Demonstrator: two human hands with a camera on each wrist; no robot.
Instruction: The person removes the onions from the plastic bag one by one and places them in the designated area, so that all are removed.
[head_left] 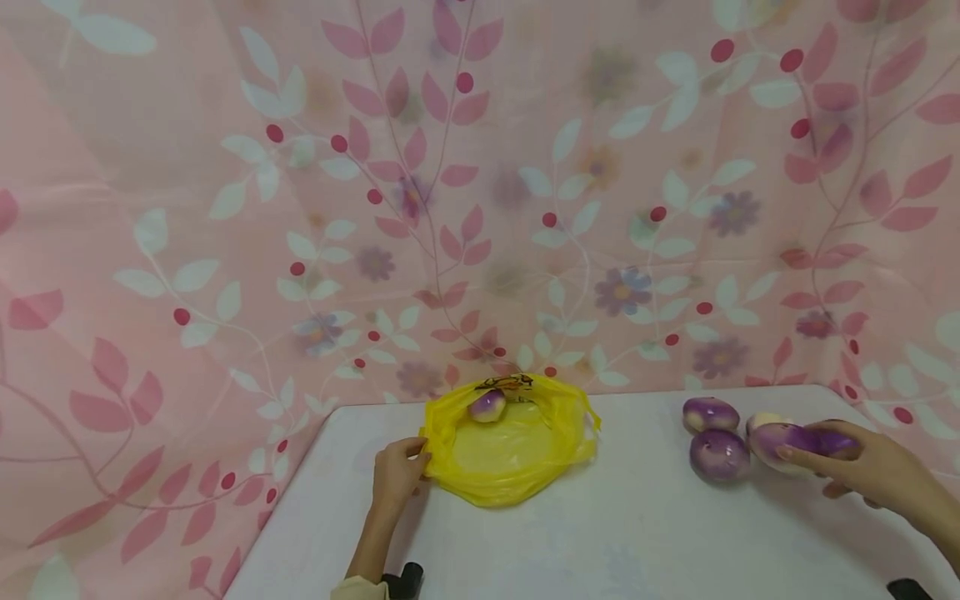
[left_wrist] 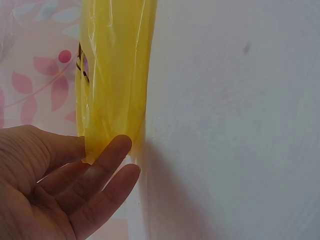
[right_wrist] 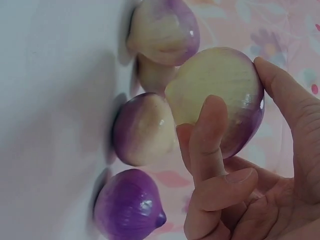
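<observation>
The mouth of a yellow plastic bag (head_left: 491,490) is spread wide on the table, and one purple-and-white onion (head_left: 489,407) shows inside near its back rim. At the bag's left edge, my left hand (head_left: 399,472) pinches the thin plastic (left_wrist: 117,75) between thumb and fingers. My right hand (head_left: 873,467) grips a purple-and-white onion (right_wrist: 225,92), thumb on one side and fingers round the other. Beside it on the table are several more, among them a dark purple onion (head_left: 720,456) and a paler-ended onion (head_left: 711,415). The right fingers partly cover the held onion.
The white table (head_left: 622,525) ends against a pink floral cloth (head_left: 525,208) hanging behind it. Between the bag and the group of onions lies a stretch of bare tabletop. Dark camera mounts show at both wrists.
</observation>
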